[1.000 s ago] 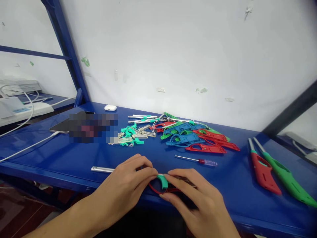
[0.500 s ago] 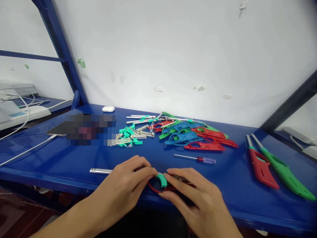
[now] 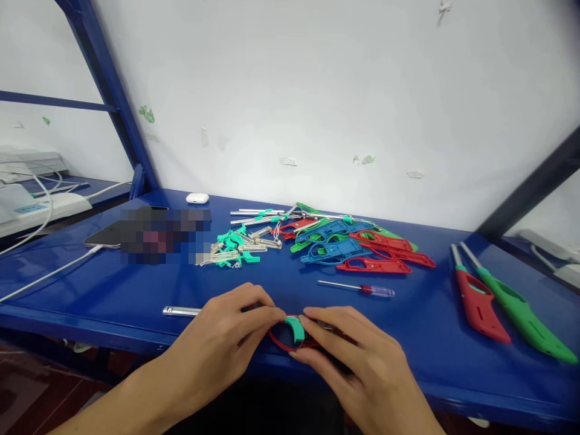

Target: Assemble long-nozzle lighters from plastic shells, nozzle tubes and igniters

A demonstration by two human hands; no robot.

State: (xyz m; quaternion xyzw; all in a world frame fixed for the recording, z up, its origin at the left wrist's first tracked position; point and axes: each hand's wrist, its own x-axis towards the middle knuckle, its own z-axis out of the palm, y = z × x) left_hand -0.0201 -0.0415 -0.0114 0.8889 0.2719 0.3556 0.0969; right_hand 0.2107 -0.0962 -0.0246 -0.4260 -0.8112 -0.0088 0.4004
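Note:
Near the table's front edge lies a red lighter casing (image 3: pixel 280 345), partly covered by both hands. A teal trigger (image 3: pixel 296 330) sits in its ring-shaped opening. From under my left hand (image 3: pixel 235 335) a metal lighter tube (image 3: pixel 180 311) sticks out to the left. The left fingers are closed at the casing's upper left edge, beside the trigger. My right hand (image 3: pixel 362 350) grips the casing just right of the trigger, thumb at the near side and fingers over the top. What lies beneath the right palm is mostly hidden.
Behind the hands lie a screwdriver (image 3: pixel 369 290), several blue casing halves (image 3: pixel 333 252) and red casing halves (image 3: pixel 376 266), and a pile of teal triggers and metal parts (image 3: pixel 233 241). A red lighter (image 3: pixel 483 308) and a green lighter (image 3: pixel 525 311) rest at right. A phone (image 3: pixel 109 232) lies at left.

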